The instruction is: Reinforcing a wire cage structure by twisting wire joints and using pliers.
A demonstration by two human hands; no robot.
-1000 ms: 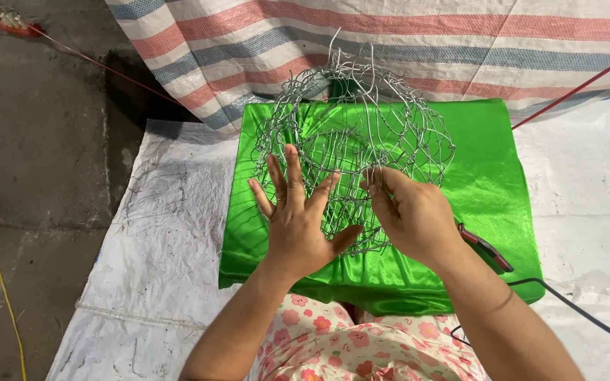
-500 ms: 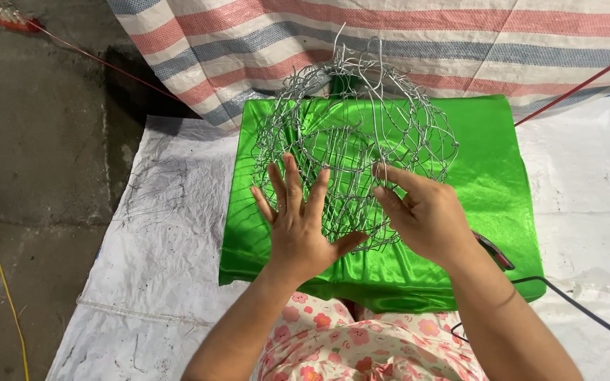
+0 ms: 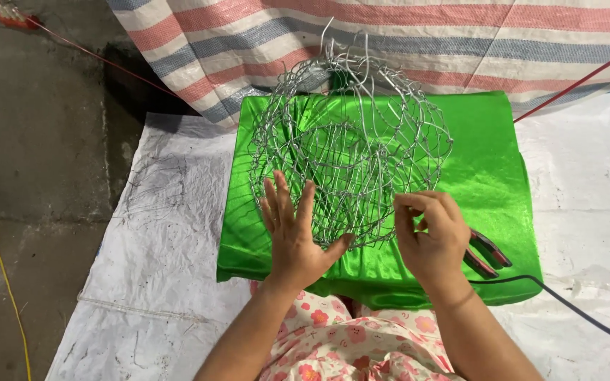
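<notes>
Shaping a wire-mesh basket point(image 3: 351, 152) on a green satin-covered cushion point(image 3: 492, 176). Left hand point(image 3: 296, 236) flat, fingers spread, bracing the near rim; right hand point(image 3: 433, 236) pinched on a loose wire end. Next, judged: twisting it into the rim. Red-handled pliers point(image 3: 487, 252) alongside; striped tarpaulin point(image 3: 460, 35) beyond.

Left hand point(image 3: 296, 240) flat, palm down, fingers spread and pointing away from the body, thumb splayed out to the right. Right hand point(image 3: 433, 240) curled, back toward the camera, fingertips point(image 3: 405, 204) pinched together at the upper left. Both bare forearms angled inward from below, wrists straight.
</notes>
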